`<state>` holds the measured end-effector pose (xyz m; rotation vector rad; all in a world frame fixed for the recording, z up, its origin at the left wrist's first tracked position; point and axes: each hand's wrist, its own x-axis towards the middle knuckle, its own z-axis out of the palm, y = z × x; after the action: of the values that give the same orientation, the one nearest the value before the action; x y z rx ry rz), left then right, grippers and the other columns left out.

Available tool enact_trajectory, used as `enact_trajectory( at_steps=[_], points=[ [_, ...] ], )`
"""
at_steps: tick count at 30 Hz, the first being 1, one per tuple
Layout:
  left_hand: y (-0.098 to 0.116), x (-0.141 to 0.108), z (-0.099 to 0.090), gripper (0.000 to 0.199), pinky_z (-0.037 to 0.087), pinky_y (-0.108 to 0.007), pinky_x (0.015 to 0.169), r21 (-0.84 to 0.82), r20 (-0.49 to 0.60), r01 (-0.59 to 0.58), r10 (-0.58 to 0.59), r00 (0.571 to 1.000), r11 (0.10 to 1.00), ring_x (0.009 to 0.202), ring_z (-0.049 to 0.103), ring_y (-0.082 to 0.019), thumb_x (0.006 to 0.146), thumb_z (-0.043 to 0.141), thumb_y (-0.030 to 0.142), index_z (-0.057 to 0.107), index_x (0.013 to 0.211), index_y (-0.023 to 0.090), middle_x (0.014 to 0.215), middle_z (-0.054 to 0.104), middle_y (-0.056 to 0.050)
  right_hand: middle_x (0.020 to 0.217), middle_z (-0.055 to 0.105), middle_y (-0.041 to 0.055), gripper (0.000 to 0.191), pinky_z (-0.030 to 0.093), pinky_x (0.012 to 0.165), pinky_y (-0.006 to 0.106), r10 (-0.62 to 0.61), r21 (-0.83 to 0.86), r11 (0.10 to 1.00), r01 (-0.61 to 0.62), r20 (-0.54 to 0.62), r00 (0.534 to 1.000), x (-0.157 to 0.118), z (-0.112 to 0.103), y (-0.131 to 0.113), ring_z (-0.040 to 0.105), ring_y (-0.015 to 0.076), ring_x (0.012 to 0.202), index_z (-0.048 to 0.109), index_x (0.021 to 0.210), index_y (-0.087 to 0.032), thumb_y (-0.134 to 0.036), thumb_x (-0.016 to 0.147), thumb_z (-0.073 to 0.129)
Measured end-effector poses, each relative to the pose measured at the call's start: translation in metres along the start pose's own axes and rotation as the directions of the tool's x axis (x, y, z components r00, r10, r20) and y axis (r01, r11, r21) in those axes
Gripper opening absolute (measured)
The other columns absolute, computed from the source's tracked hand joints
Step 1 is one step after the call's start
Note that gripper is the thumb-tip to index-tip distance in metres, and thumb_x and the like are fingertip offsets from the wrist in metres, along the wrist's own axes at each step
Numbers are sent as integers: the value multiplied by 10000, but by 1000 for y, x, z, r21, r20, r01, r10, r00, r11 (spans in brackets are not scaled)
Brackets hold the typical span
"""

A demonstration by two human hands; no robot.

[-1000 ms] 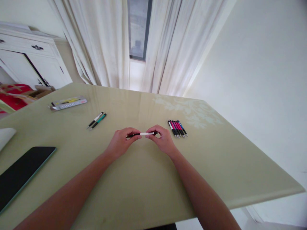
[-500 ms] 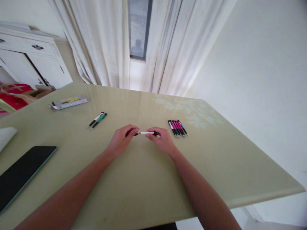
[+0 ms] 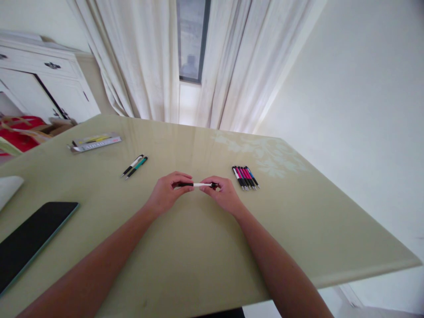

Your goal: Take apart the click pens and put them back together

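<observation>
A pen with a white barrel and a black grip lies level between my two hands, above the middle of the table. My left hand pinches its black grip end between thumb and fingers. On the other side, my right hand holds the white barrel near the black clip end. The white and black parts meet with no visible gap. Right of my right hand lies a row of several pens in white, pink and blue with black grips. Beyond my left hand lie a white pen and a green pen, side by side.
A clear packet with yellow contents lies at the table's back left. Near the left edge rests a black tablet-like slab, with a white object behind it. The greenish table reaches towards curtains and a wall.
The black grip has come up against the white barrel, closing the gap where a thin dark piece showed. My left fingers have straightened slightly; my right hand has barely moved.
</observation>
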<state>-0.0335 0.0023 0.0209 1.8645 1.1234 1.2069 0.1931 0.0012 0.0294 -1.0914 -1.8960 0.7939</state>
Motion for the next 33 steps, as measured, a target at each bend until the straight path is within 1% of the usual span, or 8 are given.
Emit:
enact_trajectory(
  at_steps=[4, 6, 12, 19, 22, 24, 29, 33],
  points=[
    [4, -3, 1, 213, 565, -305, 731, 34, -1, 2, -2, 1000, 999, 790, 694, -187, 840, 751, 419, 782, 924, 226, 874, 767, -35, 695, 647, -7, 281, 375, 560, 238, 43, 44, 998, -49, 116, 992, -2, -1, -3, 518, 121, 611, 765, 910, -176, -429, 939, 646],
    [6, -4, 1, 197, 553, -295, 701, 67, -4, -17, 18, 1000, 998, 766, 687, -180, 850, 745, 407, 780, 914, 224, 849, 764, -28, 697, 628, -13, 318, 355, 550, 235, 30, 27, 999, -34, 152, 988, -2, -2, -5, 500, 118, 607, 762, 922, -179, -455, 964, 610],
    [8, -4, 1, 162, 543, -293, 724, 60, 2, -75, 75, 997, 995, 801, 691, -180, 874, 734, 381, 780, 901, 229, 871, 759, -30, 590, 559, -36, 392, 343, 559, 234, -3, -94, 995, 18, 151, 989, -3, -3, -6, 464, 103, 533, 755, 864, -185, -412, 1037, 486],
    [11, -6, 2, 131, 528, -278, 747, 88, 13, -139, 138, 990, 986, 814, 693, -172, 876, 747, 348, 782, 911, 226, 879, 763, -24, 512, 472, -53, 516, 355, 534, 234, 119, 28, 992, -127, 191, 974, -3, -2, -5, 423, 104, 470, 736, 857, -171, -512, 1051, 400],
    [13, -6, 3, 159, 527, -268, 726, 99, 33, -96, 93, 995, 990, 809, 699, -174, 881, 740, 358, 778, 956, 223, 890, 770, -23, 649, 585, -32, 387, 376, 586, 227, 64, 64, 995, -73, 134, 989, -3, -1, -7, 495, 111, 582, 707, 967, -175, -528, 989, 550],
    [13, -7, 4, 168, 527, -266, 722, 100, 42, -82, 79, 996, 992, 813, 701, -176, 889, 729, 364, 775, 963, 220, 893, 770, -24, 747, 636, -14, 337, 380, 615, 223, 19, 39, 999, -23, 112, 994, -3, -1, -10, 529, 117, 659, 698, 971, -179, -508, 949, 630],
    [11, -6, 4, 172, 531, -277, 780, 82, 36, -116, 113, 993, 990, 841, 704, -176, 879, 741, 380, 771, 942, 224, 906, 768, -26, 584, 561, -42, 353, 367, 598, 220, 16, -92, 996, 4, 208, 978, -5, -2, -15, 510, 103, 560, 708, 858, -175, -397, 1037, 499],
    [8, -6, 3, 350, 545, -282, 755, 16, -4, 27, -27, 1000, 1000, 820, 713, -179, 901, 691, 475, 719, 1136, 216, 945, 776, -39, 564, 539, -47, 361, 353, 575, 218, 36, -108, 994, -19, 162, 986, -4, -2, -15, 496, 100, 535, 710, 855, -168, -404, 1033, 503]
  ],
)
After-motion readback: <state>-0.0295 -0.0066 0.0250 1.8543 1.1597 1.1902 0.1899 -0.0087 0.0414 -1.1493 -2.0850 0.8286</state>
